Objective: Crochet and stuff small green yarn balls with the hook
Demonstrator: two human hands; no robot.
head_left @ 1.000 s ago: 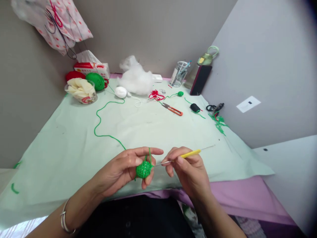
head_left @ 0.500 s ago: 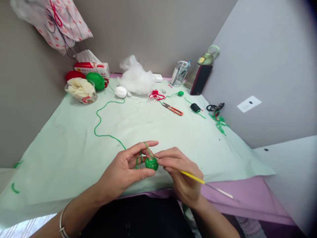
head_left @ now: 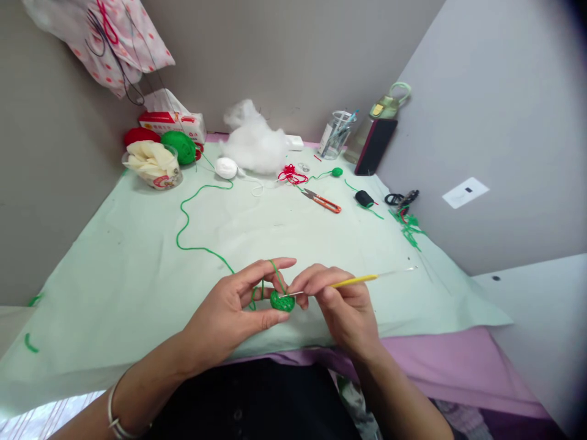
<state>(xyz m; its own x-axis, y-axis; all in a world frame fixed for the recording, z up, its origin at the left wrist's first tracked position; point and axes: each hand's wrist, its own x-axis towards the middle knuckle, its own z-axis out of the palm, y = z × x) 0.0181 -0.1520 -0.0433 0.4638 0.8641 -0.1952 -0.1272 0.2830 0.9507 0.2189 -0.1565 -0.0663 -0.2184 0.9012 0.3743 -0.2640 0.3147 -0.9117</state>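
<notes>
Between thumb and fingers, my left hand (head_left: pixel 243 299) pinches a small round green crochet piece (head_left: pixel 282 302). Green yarn (head_left: pixel 202 249) loops over its raised index finger and trails across the cloth to the back left. My right hand (head_left: pixel 342 302) grips a crochet hook (head_left: pixel 355 282) by its yellow handle. The hook's metal tip lies against the upper edge of the green piece; whether it is through a stitch, I cannot tell. Its far end points right, roughly level.
Behind my hands lie orange thread snips (head_left: pixel 323 200), red yarn (head_left: pixel 292 175), white stuffing (head_left: pixel 254 143), a white yarn ball (head_left: pixel 226 168) and a black spool (head_left: pixel 364 198). A tub (head_left: pixel 158 171) stands back left; a phone (head_left: pixel 376 146) leans against a bottle (head_left: pixel 385 109) back right.
The hook has swung from slanting down to the right to nearly level, its far end rising. My right hand has turned with it. My left hand keeps its hold on the green piece.
</notes>
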